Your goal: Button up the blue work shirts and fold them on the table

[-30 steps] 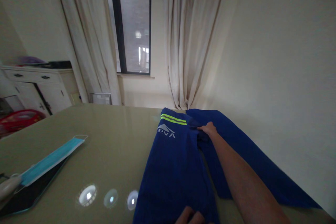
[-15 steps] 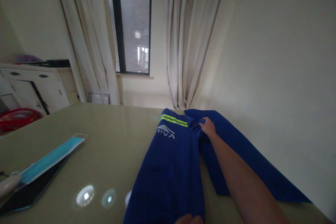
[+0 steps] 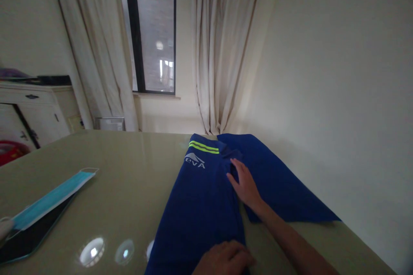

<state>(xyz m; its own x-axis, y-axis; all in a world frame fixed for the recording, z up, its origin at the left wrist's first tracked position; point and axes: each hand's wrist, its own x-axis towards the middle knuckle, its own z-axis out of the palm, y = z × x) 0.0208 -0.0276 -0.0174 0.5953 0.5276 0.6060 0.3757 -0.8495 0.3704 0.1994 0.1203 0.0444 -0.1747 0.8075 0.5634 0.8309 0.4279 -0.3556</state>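
Observation:
Blue shorts (image 3: 200,206) with yellow-green stripes and a white logo lie spread on the glossy beige table (image 3: 129,180). One leg lies toward me, the other (image 3: 277,180) angles off to the right. My right hand (image 3: 245,182) rests flat with fingers apart on the cloth where the two legs meet. My left hand (image 3: 224,258) presses down on the near end of the left leg at the bottom edge of the view, holding nothing.
A blue face mask (image 3: 48,200) lies over a dark tablet (image 3: 29,236) at the table's left. Curtains (image 3: 219,51) and a window (image 3: 155,30) stand behind; a white cabinet (image 3: 29,107) is at far left. A wall (image 3: 338,94) runs close along the table's right side.
My right hand has let go of the far cloth and drawn back toward me, now flat on the shorts. My left hand has come further into view on the near end.

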